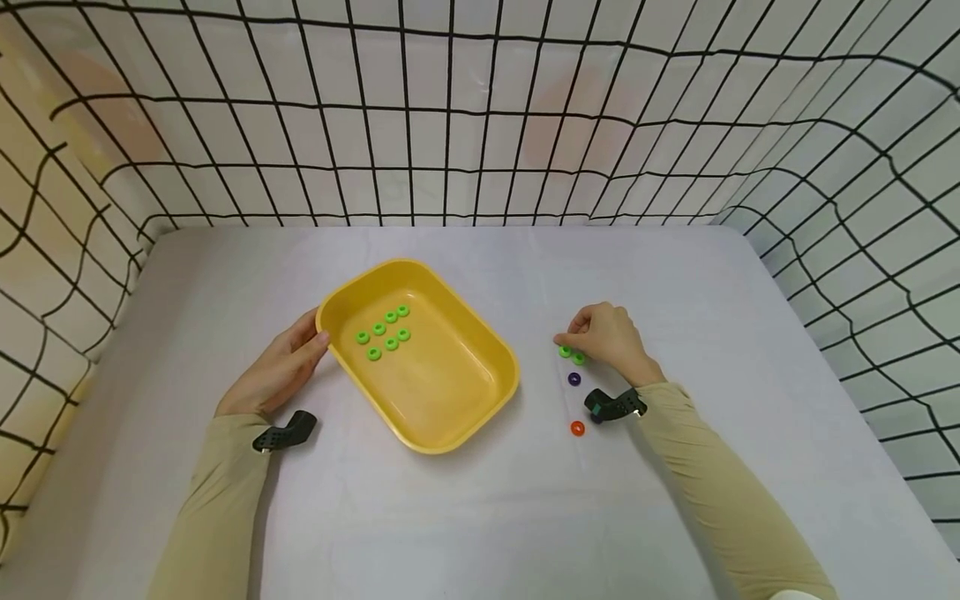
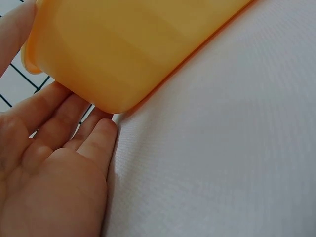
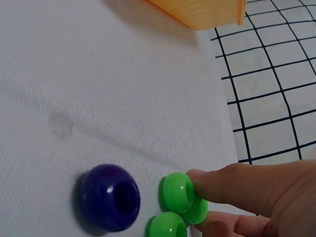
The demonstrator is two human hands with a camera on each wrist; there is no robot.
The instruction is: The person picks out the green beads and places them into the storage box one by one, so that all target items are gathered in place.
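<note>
The left hand grips a corner of the yellow tray, thumb at the rim; in the left wrist view the fingers of this hand lie against the tray's outer wall. Right of the tray, the right hand is over the cloth beside two green beads. The right wrist view shows the thumb and fingers of this hand pinching a green bead that touches another green bead; a third sits close by. A purple bead stands apart from them.
Several green beads lie in two rows inside the tray. Nearer the front are an orange-red bead and a dark bead partly hidden by the right wrist's black band. Black wire mesh stands around the back and sides.
</note>
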